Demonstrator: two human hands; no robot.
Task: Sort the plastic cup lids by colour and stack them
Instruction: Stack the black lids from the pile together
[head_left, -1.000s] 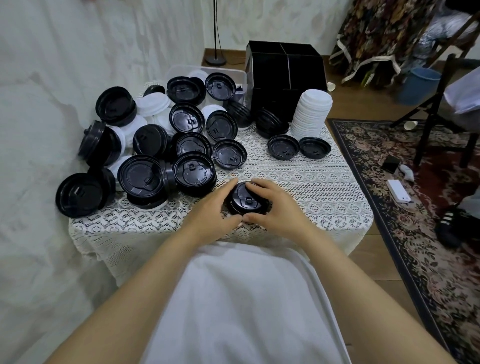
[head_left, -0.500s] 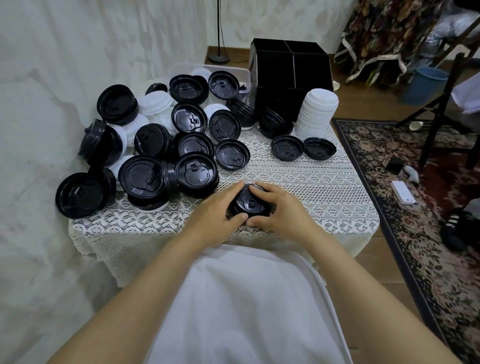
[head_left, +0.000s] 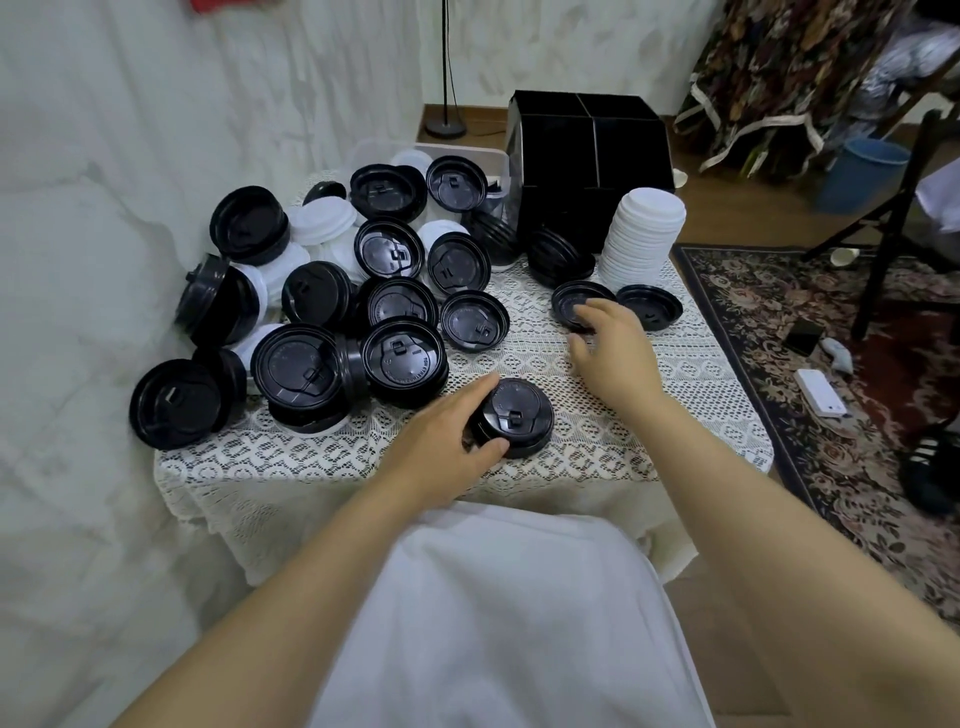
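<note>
A short stack of black lids (head_left: 517, 415) sits near the front of the lace-covered table (head_left: 597, 447). My left hand (head_left: 441, 436) grips its left side, thumb at the front and fingers at the back. My right hand (head_left: 610, 343) is stretched forward, its fingers resting on a single black lid (head_left: 574, 301) that lies upside down. A second loose black lid (head_left: 649, 306) lies just right of it. A tall stack of white lids (head_left: 644, 234) stands behind them. Many black and white lids (head_left: 332, 291) lie jumbled over the left half of the table.
A black divided box (head_left: 587, 150) stands at the back of the table, with a clear tub (head_left: 462, 153) to its left. The wall runs close along the left. To the right are a patterned rug (head_left: 841, 395), a dark chair (head_left: 904, 208) and a blue bin (head_left: 862, 171).
My right hand has let go of the black stack and moved forward and right onto the loose black lid. My left hand still holds the stack in place.
</note>
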